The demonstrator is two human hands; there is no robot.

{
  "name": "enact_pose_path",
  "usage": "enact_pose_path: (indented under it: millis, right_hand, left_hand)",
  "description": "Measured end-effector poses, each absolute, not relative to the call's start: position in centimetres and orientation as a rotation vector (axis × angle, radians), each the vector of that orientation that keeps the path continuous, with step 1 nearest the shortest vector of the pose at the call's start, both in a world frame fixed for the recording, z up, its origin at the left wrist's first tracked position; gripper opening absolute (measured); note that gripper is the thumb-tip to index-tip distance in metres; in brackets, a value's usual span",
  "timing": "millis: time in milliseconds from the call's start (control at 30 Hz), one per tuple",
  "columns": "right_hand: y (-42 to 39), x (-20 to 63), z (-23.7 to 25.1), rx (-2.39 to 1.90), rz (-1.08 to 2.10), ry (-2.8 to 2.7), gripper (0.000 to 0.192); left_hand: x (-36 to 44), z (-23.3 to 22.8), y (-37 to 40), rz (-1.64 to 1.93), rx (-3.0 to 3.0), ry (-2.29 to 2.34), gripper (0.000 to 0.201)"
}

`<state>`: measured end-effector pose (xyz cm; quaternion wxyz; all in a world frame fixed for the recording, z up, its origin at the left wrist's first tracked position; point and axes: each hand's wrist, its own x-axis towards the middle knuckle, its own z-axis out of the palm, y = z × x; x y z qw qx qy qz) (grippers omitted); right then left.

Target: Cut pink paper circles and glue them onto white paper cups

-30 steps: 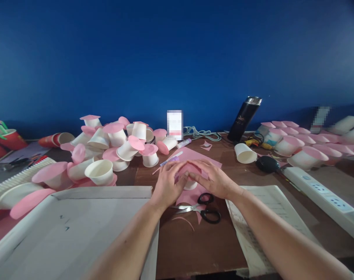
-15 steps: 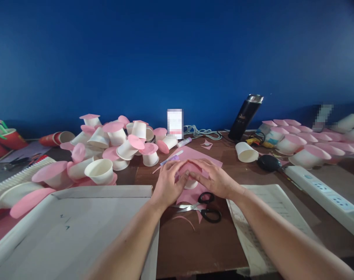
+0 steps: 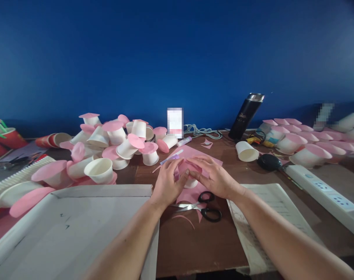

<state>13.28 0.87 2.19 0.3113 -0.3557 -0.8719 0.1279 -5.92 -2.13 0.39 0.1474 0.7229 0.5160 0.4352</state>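
Head view: left hand and right hand stay curled around a white cup, pressing its pink disc down mid-worktop. Since a second ago fingers have only shifted slightly; scissors lie just beside.

Scissors, flask, power strip.

Obstacles I see: scissors just behind my hands; cup pile left; lone cup right; bare table near edge.
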Motion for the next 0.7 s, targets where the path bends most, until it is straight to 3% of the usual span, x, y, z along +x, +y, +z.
enact_pose_path:
  millis: [700]
  right_hand:
    - [1.05, 13.22, 1.76, -0.949, 0.376, -2.274, 0.042]
  left_hand:
    - [-6.1, 0.27, -2.25, 1.249, 2.335, 1.59, 0.04]
